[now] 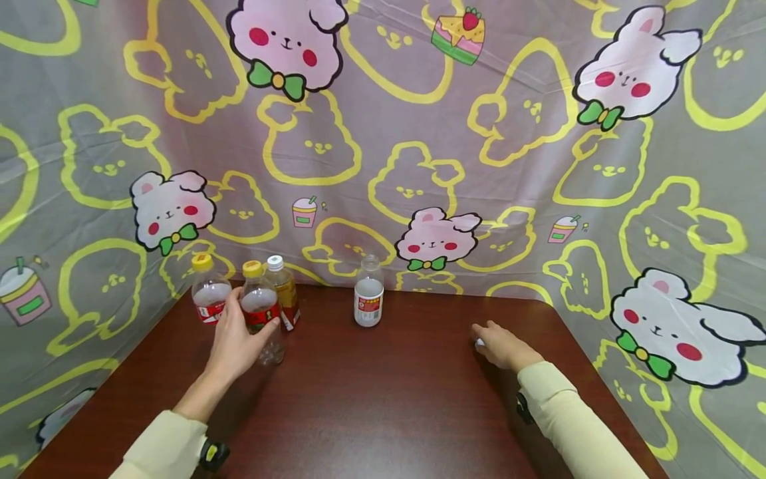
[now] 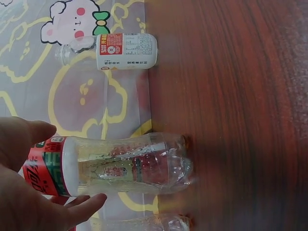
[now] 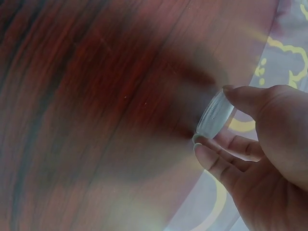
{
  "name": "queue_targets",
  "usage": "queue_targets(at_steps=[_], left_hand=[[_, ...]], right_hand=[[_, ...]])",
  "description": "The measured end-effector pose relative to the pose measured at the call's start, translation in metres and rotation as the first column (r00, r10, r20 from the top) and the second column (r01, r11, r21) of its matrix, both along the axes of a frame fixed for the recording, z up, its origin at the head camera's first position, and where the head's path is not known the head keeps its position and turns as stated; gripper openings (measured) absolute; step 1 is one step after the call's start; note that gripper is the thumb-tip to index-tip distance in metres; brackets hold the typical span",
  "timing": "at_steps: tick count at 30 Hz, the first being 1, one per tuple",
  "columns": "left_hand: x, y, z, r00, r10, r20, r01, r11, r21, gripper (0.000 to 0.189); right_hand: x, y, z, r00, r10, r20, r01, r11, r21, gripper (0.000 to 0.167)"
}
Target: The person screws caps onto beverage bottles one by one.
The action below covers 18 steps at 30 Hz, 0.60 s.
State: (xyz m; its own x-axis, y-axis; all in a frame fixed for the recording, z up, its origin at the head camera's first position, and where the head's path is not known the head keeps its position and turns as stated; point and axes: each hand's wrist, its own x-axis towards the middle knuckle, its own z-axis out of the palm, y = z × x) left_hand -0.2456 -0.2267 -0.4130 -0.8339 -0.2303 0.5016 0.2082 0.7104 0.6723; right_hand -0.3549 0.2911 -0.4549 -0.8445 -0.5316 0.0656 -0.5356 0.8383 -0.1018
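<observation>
My left hand (image 1: 235,340) holds a clear plastic bottle (image 1: 270,346) around its red label, thumb on one side and fingers on the other. The bottle has a yellow cap and stands upright; the left wrist view shows its clear lower body (image 2: 130,163) bare below the hand. Over at the right of the table, my right hand (image 1: 503,346) pinches a white bottle cap (image 3: 215,114) between thumb and fingertips, close over the tabletop. An uncapped clear bottle with a white and red label (image 1: 368,306) stands at the back middle, apart from both hands.
Left of the held bottle stands another yellow-capped bottle (image 1: 211,293) with a red label. Just behind it on the right is a white-capped bottle (image 1: 287,296) with yellowish contents or label. A patterned cloth (image 1: 413,120) hangs behind and beside the dark wooden table (image 1: 383,412).
</observation>
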Motion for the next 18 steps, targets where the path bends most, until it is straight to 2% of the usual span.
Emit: queue_targets(at_steps=[4, 7, 9, 11, 14, 18], left_hand=[[0.006, 0.001, 0.001, 1.000, 0.007, -0.016, -0.008, 1.000, -0.023, 0.087], [0.015, 0.003, 0.002, 0.999, 0.031, -0.028, -0.032, 0.999, -0.039, 0.090], [0.021, 0.004, 0.002, 0.997, 0.055, -0.053, -0.057, 0.998, -0.039, 0.090], [0.029, 0.007, 0.004, 0.991, 0.080, -0.107, -0.084, 0.996, -0.033, 0.087], [0.039, 0.013, 0.008, 0.969, 0.095, -0.227, -0.103, 0.994, -0.023, 0.081], [0.045, 0.024, 0.019, 0.920, 0.032, -0.391, -0.047, 0.998, -0.029, 0.071]], right_hand=[[0.001, 0.000, 0.000, 0.999, 0.039, -0.007, -0.039, 0.999, -0.004, 0.012], [0.002, 0.000, 0.000, 0.996, 0.083, -0.034, -0.084, 0.996, -0.024, 0.011], [0.002, 0.001, 0.000, 0.993, 0.107, -0.050, -0.109, 0.993, -0.040, 0.012], [0.002, 0.002, -0.001, 0.991, 0.122, -0.058, -0.125, 0.991, -0.057, 0.013], [0.001, 0.005, 0.000, 0.990, 0.127, -0.062, -0.132, 0.988, -0.083, 0.011], [0.000, 0.008, 0.005, 0.988, 0.132, -0.081, -0.142, 0.981, -0.134, 0.016]])
